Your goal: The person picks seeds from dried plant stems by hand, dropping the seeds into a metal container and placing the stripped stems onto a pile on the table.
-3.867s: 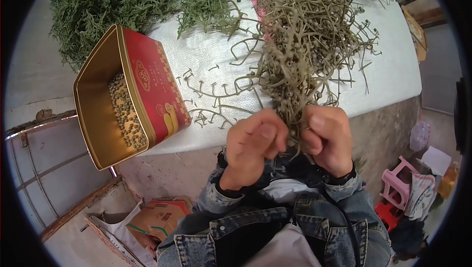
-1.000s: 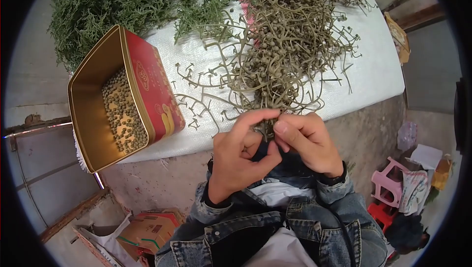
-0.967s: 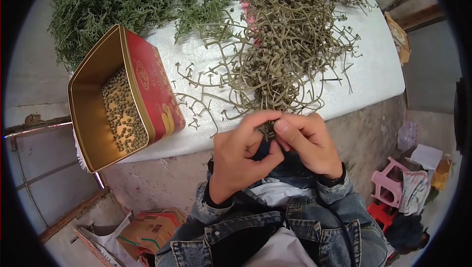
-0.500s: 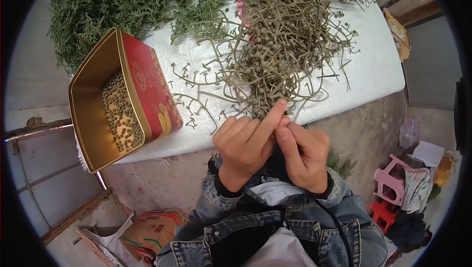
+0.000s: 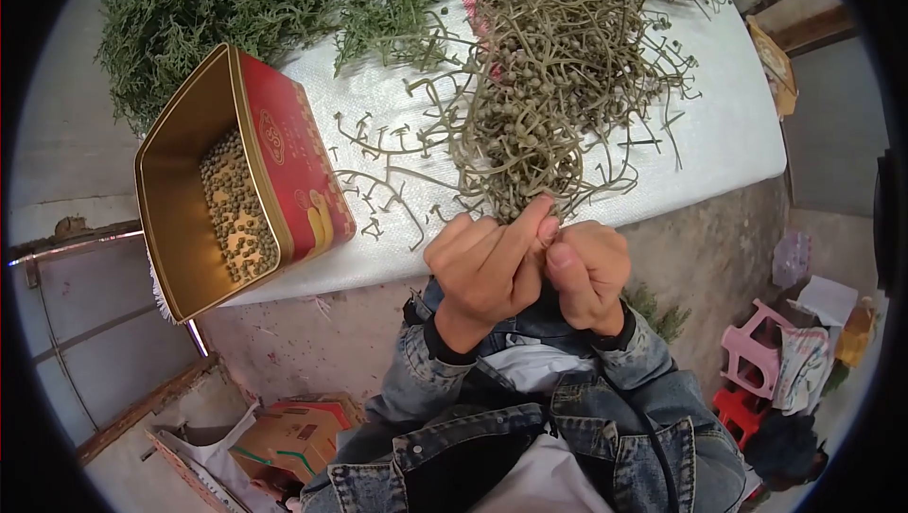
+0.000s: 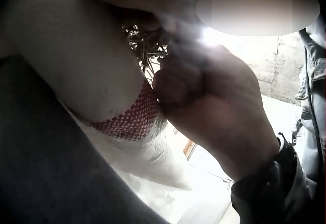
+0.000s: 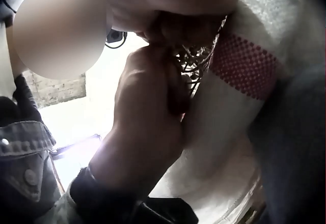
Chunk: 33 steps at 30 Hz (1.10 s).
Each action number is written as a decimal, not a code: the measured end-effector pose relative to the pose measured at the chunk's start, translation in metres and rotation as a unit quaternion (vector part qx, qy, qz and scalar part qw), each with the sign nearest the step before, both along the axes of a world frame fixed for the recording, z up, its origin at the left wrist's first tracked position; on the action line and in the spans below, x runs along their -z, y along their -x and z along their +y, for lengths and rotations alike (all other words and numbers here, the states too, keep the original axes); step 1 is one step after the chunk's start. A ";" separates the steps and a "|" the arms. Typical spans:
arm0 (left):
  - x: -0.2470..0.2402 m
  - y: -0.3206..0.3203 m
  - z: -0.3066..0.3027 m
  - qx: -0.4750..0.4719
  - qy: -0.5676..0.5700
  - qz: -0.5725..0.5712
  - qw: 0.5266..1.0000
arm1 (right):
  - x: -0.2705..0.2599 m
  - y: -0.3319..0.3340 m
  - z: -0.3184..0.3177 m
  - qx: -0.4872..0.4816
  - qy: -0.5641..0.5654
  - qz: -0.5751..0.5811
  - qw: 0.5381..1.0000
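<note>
In the head view my left hand [image 5: 484,267] and right hand [image 5: 588,272] meet at the front edge of the sack, below a heap of dried stems with small round seed heads [image 5: 539,116]. Left fingers are curled, with the index finger reaching across to the right thumb. The right fingers are curled, thumb pressed on top. Between them they pinch a dried seed stem, mostly hidden by the fingers. The wrist views show the hands close together, dark, with stems [image 7: 192,63] behind. To the left lies a red and gold tin [image 5: 298,154], its mouth facing me, holding loose round seed heads [image 5: 236,215].
Green leafy sprigs [image 5: 227,12] are piled at the back left of the white woven sack [image 5: 378,87]. Loose stem pieces [image 5: 378,201] lie between tin and heap. A cardboard box [image 5: 293,442] sits low left; a pink stool [image 5: 752,347] and red stool [image 5: 738,411] stand right.
Both hands were over the heap's lower end, then came together with a small stem cluster visible between the fingertips. Now the left fingers have curled in and cover it.
</note>
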<state>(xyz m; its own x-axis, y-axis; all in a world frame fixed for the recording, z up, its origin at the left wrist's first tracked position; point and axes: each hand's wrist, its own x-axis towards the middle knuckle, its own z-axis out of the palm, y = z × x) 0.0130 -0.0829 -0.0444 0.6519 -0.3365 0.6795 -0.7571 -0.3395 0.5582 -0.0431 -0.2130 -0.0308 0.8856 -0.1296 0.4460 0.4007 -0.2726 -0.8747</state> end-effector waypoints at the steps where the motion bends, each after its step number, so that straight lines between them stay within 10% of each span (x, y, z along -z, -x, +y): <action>1: -0.002 0.002 0.001 0.001 -0.005 0.008 1.000 | 0.000 0.000 0.001 -0.001 -0.016 -0.004 1.000; 8: 0.006 0.004 -0.010 -0.083 0.090 0.082 0.989 | 0.005 0.018 0.003 -0.141 -0.221 -0.105 0.959; 12: 0.004 0.000 -0.004 -0.028 0.058 0.036 0.997 | -0.009 0.024 0.005 -0.033 -0.207 -0.065 0.976; 15: -0.024 0.008 0.009 0.028 0.057 0.220 0.973 | -0.013 0.026 -0.002 -0.053 -0.390 0.150 0.907; 24: -0.047 0.023 0.023 0.100 0.093 0.164 0.977 | -0.018 0.019 0.004 -0.090 -0.285 0.174 0.938; 33: -0.050 0.027 0.023 0.039 -0.102 0.012 0.994 | -0.020 0.019 0.009 -0.049 -0.197 0.210 0.956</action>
<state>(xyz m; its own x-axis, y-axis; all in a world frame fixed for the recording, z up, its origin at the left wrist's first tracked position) -0.0137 -0.0603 0.0056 0.6336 -0.5157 0.5767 -0.7729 -0.3885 0.5017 -0.0622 -0.2040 -0.0111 0.9923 -0.1227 -0.0176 -0.0011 0.1329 -0.9911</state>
